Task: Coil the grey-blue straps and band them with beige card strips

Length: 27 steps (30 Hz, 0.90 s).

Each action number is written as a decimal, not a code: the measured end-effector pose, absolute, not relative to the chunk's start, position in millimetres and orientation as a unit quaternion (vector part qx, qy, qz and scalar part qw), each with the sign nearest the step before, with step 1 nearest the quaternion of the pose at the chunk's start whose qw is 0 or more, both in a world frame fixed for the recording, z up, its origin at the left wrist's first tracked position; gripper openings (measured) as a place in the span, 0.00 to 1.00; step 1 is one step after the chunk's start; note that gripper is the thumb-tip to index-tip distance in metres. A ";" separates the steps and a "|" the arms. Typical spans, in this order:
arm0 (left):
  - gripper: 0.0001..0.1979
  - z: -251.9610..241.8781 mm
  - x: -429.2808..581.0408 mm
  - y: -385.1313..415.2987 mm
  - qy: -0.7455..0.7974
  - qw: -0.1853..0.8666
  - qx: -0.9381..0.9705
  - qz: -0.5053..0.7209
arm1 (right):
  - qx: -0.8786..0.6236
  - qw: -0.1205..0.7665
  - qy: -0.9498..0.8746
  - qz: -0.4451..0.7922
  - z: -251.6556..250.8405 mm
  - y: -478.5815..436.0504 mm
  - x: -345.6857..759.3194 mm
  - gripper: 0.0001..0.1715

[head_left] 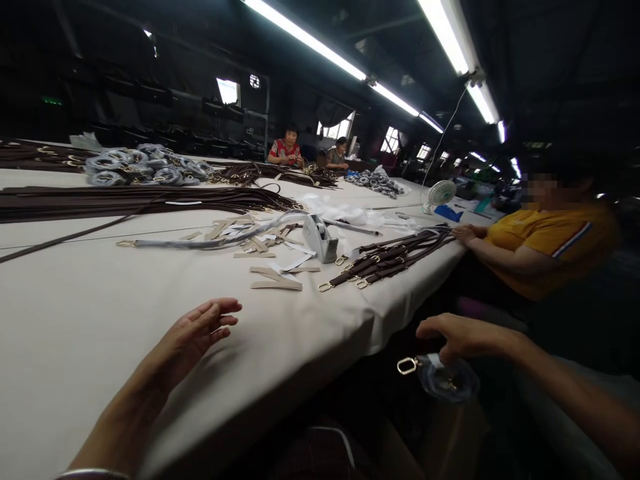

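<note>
My left hand (193, 337) lies over the white table (90, 313), fingers stretched out and holding nothing. My right hand (457, 337) hangs beyond the table's front edge, fingers curled down onto a coiled strap wrapped in clear plastic (445, 379) with a gold metal clasp (407, 365) sticking out to the left. A little further up the table lie beige paper strips (277, 279), a grey tape dispenser (321, 238) and a bundle of dark brown straps with gold clasps (387, 260).
A person in a yellow shirt (545, 247) sits at the right with a hand by the brown straps. Long dark straps (125, 200) and plastic-wrapped coils (145, 167) fill the far left. A small white fan (440, 193) stands further back; two people sit at the far end.
</note>
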State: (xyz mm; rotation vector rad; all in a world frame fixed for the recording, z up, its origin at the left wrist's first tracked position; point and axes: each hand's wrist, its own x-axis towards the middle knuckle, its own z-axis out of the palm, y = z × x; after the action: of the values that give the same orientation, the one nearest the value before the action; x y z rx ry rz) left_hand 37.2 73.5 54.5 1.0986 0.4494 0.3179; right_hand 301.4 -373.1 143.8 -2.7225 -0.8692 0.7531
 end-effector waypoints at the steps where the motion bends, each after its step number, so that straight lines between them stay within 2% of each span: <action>1: 0.25 54.5 37.1 73.7 0.213 0.818 0.511 0.154 | -0.921 0.097 -0.286 0.244 140.9 -376.0 309.2 0.25; 4: 0.23 57.2 35.5 71.0 0.220 0.824 0.494 0.169 | -0.906 0.125 -0.308 0.263 140.9 -352.9 326.0 0.23; 7: 0.22 61.2 33.7 65.8 0.217 0.832 0.476 0.182 | -0.862 0.198 -0.379 0.273 151.1 -291.2 331.8 0.18; 9: 0.21 62.2 33.7 63.9 0.211 0.836 0.469 0.190 | -0.830 0.246 -0.436 0.248 158.7 -238.7 332.2 0.14; 12: 0.21 60.8 35.2 63.8 0.203 0.839 0.462 0.204 | -0.791 0.281 -0.508 0.195 165.8 -153.5 335.1 0.14; 17: 0.22 51.4 42.0 68.4 0.192 0.850 0.438 0.222 | -0.767 0.252 -0.583 0.094 157.2 -8.3 348.8 0.15; 21: 0.27 36.0 49.7 80.6 0.199 0.861 0.416 0.213 | -0.742 0.212 -0.634 0.046 120.7 97.2 334.2 0.17; 25: 0.31 16.8 52.5 97.4 0.191 0.869 0.402 0.215 | -0.726 0.148 -0.671 -0.010 75.8 166.1 303.9 0.18; 27: 0.30 8.1 52.4 104.0 0.178 0.869 0.390 0.247 | -0.730 0.117 -0.673 -0.040 63.0 183.0 294.9 0.14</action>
State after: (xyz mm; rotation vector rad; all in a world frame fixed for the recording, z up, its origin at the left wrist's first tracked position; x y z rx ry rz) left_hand 52.4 104.0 8.1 0.8149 0.3721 0.5170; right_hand 294.9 183.0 63.0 -2.1359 -1.9686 -0.1167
